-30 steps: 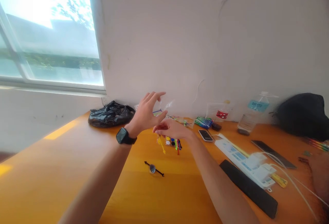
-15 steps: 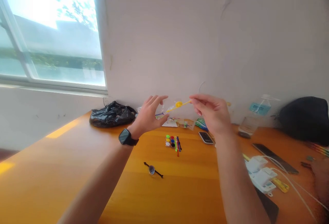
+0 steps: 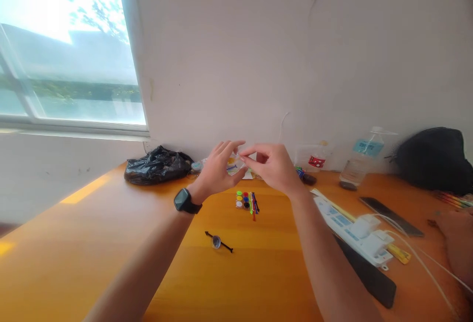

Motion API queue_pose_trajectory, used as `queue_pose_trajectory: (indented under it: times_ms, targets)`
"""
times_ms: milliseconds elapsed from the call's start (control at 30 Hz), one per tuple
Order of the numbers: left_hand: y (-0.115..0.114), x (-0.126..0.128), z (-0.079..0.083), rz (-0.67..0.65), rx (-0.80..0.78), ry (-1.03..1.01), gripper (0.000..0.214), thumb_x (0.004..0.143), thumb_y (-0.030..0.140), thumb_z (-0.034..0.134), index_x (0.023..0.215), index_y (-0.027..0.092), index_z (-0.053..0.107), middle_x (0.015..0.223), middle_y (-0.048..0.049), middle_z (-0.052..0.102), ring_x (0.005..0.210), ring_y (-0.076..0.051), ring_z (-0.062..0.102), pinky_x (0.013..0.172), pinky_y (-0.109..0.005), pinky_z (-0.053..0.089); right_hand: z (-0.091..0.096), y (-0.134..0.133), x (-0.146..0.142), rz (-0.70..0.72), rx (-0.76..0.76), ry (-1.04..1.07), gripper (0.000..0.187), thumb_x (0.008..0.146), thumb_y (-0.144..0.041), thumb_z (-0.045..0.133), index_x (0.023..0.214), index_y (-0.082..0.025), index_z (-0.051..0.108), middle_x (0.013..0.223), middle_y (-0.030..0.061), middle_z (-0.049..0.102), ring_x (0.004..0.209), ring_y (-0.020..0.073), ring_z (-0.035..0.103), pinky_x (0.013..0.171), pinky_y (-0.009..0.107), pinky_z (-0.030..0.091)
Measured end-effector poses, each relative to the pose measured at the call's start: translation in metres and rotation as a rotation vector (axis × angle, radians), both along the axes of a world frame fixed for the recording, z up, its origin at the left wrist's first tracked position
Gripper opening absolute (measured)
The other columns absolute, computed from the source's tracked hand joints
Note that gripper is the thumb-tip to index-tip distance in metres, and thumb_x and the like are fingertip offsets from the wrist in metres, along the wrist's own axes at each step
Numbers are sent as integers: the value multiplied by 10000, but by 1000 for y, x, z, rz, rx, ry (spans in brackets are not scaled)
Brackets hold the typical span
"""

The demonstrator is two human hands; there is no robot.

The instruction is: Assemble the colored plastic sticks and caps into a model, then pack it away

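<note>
My right hand (image 3: 271,166) is closed in a pinch in front of the wall, at the end of a yellow arrow spinner. Only the spinner's yellow disc (image 3: 231,160) shows clearly; the fingers hide much of its shaft. My left hand (image 3: 221,166), wearing a black watch, curves around the far part of the spinner with thumb and fingers apart. On the table lies a black arrow spinner (image 3: 217,241) with a clear domed middle. Farther back, several coloured discs (image 3: 239,198) sit in rows beside a bundle of coloured plastic arrows (image 3: 253,204).
A black plastic bag (image 3: 158,165) rests at the back left. To the right are a white power strip (image 3: 345,228) with plugged chargers, dark phones (image 3: 391,216), a clear bottle (image 3: 356,169) and a black bag (image 3: 434,166). Another person's hand (image 3: 453,231) shows at the right edge.
My right hand has moved left, close to my left hand, bringing the yellow spinner between my left fingers. The view has shifted slightly to the right.
</note>
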State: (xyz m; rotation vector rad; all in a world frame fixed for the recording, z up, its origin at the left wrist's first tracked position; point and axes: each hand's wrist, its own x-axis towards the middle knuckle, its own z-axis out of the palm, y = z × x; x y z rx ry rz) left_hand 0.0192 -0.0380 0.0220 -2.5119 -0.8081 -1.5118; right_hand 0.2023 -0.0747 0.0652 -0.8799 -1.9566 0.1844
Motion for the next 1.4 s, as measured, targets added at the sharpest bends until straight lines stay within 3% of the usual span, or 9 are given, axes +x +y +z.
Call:
queue_pose_trajectory:
  times_ms: [333, 467, 600, 767, 933, 1100, 1200, 1300, 1400]
  targets:
    - [7, -3, -3, 12, -16, -12, 516, 871, 251, 655, 1366, 247, 507, 1160, -78, 635, 1046, -252, 581, 973, -432, 479, 4, -10, -6, -52, 58, 2, 224, 945, -355, 584, 893, -199, 735, 700, -7, 642, 526, 106, 406, 531, 267, 340]
    - [16, -17, -3, 51, -28, -50, 572, 831, 219, 673, 1377, 242, 502, 1074, -53, 614, 1004, -237, 574, 932, -390, 483, 2, -19, -14, 137, -135, -148, 232, 948, -356, 577, 810, -204, 684, 675, -24, 607, 551, 109, 454, 519, 255, 334]
    - [20, -24, -4, 120, -47, -70, 534, 851, 229, 670, 1363, 246, 518, 1054, -41, 598, 1003, -230, 565, 930, -379, 472, -25, -8, -37, 410, -394, -502, 172, 903, -358, 635, 890, -210, 720, 791, -8, 686, 669, 130, 592, 557, 238, 391]
    - [18, -22, -5, 112, -51, -37, 520, 877, 255, 659, 1374, 239, 507, 1072, -49, 592, 1013, -230, 560, 933, -379, 473, -90, 23, -77, 389, -538, -876, 479, 786, -504, 741, 1181, -237, 693, 1031, 24, 723, 807, 183, 647, 571, 243, 403]
    - [15, -21, 0, 106, -33, -34, 515, 880, 267, 663, 1371, 241, 508, 1071, -50, 592, 1007, -231, 557, 932, -378, 473, -130, 38, -94, 491, -629, -1066, 274, 762, -331, 736, 1000, -195, 727, 980, 23, 737, 793, 166, 660, 553, 225, 412]
    - [13, -21, 5, 102, -30, -44, 505, 882, 263, 666, 1363, 244, 514, 1069, -47, 602, 1005, -231, 559, 933, -375, 468, -144, 44, -96, 549, -770, -1090, 252, 686, -380, 802, 853, -212, 718, 846, -10, 737, 765, 162, 676, 537, 212, 417]
    - [11, -21, 6, 110, -37, -43, 497, 882, 263, 668, 1357, 250, 520, 1076, -45, 605, 999, -229, 562, 927, -371, 470, -148, 47, -95, 583, -785, -1157, 249, 628, -307, 820, 841, -226, 721, 832, -32, 736, 765, 168, 675, 540, 219, 431]
    - [9, -20, 7, 115, -41, -34, 496, 884, 258, 664, 1359, 253, 520, 1083, -42, 604, 1002, -226, 561, 926, -363, 472, -142, 47, -91, 544, -802, -1215, 189, 639, -322, 803, 782, -224, 727, 801, -34, 735, 765, 181, 672, 546, 239, 431]
    - [7, -19, 8, 113, -37, -35, 511, 879, 251, 667, 1367, 252, 515, 1080, -43, 604, 1008, -228, 558, 928, -360, 471, -129, 45, -85, 522, -883, -1283, 327, 622, -496, 837, 744, -217, 716, 801, -29, 740, 817, 195, 682, 590, 246, 445]
